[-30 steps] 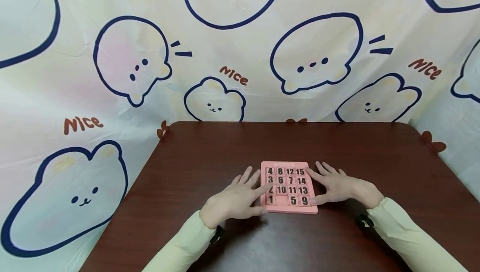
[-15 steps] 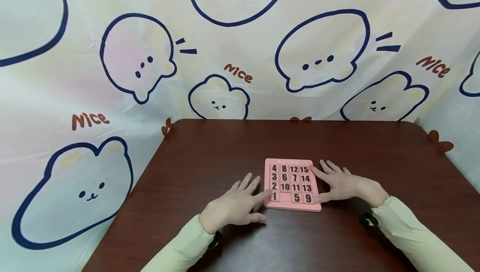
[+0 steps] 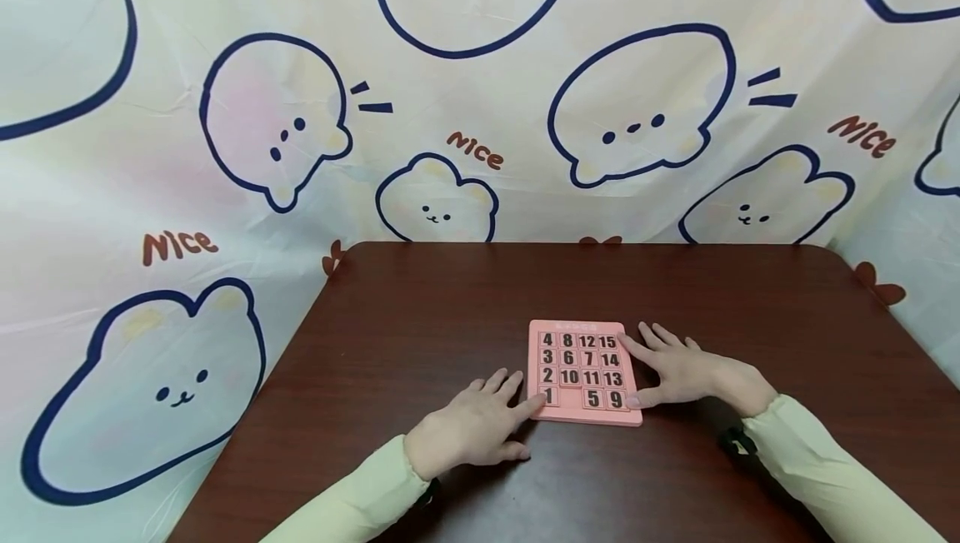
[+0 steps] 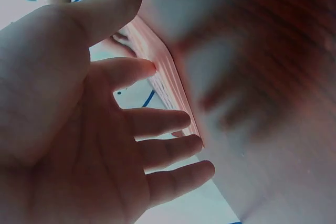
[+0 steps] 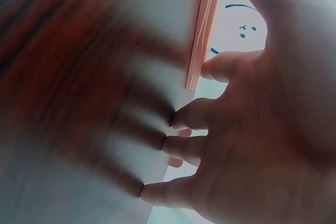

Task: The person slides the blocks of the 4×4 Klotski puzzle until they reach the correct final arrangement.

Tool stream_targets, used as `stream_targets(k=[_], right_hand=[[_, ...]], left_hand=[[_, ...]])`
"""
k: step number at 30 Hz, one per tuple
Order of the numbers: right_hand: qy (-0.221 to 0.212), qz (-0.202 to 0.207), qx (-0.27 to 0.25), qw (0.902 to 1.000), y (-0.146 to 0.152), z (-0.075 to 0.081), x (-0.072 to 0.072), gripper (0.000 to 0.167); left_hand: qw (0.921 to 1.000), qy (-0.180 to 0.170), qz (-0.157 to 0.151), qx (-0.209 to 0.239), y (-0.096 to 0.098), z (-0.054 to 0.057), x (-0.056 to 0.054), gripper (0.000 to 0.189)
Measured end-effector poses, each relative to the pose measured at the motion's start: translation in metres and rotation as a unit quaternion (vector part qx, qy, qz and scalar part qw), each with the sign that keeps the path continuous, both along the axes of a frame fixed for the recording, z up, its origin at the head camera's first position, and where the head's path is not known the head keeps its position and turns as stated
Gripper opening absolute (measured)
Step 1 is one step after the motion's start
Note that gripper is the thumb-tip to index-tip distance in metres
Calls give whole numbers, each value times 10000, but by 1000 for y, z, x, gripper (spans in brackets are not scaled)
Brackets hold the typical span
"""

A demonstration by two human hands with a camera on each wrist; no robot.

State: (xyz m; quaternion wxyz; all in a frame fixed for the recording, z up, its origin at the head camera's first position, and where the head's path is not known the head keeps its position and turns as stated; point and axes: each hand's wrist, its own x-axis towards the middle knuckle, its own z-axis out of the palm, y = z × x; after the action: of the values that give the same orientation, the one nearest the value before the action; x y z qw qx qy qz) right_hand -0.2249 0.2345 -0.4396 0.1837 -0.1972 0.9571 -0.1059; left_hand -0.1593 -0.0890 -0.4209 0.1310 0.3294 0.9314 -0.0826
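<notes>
A pink number slide puzzle (image 3: 585, 415) lies flat on the dark brown table (image 3: 450, 293). Its tiles read 4 8 12 15, 3 6 7 14, 2 10 11 13, then 1, a bare slot, 5 and 9. My left hand (image 3: 476, 426) is at the lower left, its index fingertip on the board's edge by the 1 tile (image 3: 549, 396), other fingers spread. In the left wrist view that index fingertip (image 4: 149, 67) touches the pink board. My right hand (image 3: 686, 370) rests along the right side, index finger at the upper right corner and thumb by the 9 tile.
A pale cloth (image 3: 517, 43) printed with blue-outlined bears and "Nice" hangs behind and beside the table. Dark bands (image 3: 738, 441) sit at both wrists, below light green sleeves (image 3: 832, 464).
My left hand has moved down along the board's left edge, its index finger going from the 2 tile to the 1 tile. My right hand stays at the right side. The head view shifted slightly.
</notes>
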Motion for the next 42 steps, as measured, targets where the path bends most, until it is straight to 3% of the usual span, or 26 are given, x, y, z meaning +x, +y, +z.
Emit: stream_targets(k=[6, 14, 26, 35, 39, 42], right_hand=[[-57, -19, 1, 10000, 1, 1, 1, 109], [-70, -33, 23, 10000, 2, 1, -1, 110], [101, -16, 23, 9999, 2, -1, 0, 110], [101, -9, -37, 9999, 3, -2, 0, 109], [130, 0, -14, 9999, 2, -3, -1, 110], [132, 4, -26, 9999, 2, -4, -2, 110]], left_hand=[[9990, 338, -127, -259, 5, 0, 1, 70], [9997, 202, -151, 12, 7, -1, 1, 73], [9970, 676, -350, 145, 22, -6, 1, 70], [9976, 514, -400, 239, 33, -5, -1, 71], [9933, 837, -572, 558, 30, 0, -7, 65], [9892, 1089, -528, 829, 25, 4, -12, 61]])
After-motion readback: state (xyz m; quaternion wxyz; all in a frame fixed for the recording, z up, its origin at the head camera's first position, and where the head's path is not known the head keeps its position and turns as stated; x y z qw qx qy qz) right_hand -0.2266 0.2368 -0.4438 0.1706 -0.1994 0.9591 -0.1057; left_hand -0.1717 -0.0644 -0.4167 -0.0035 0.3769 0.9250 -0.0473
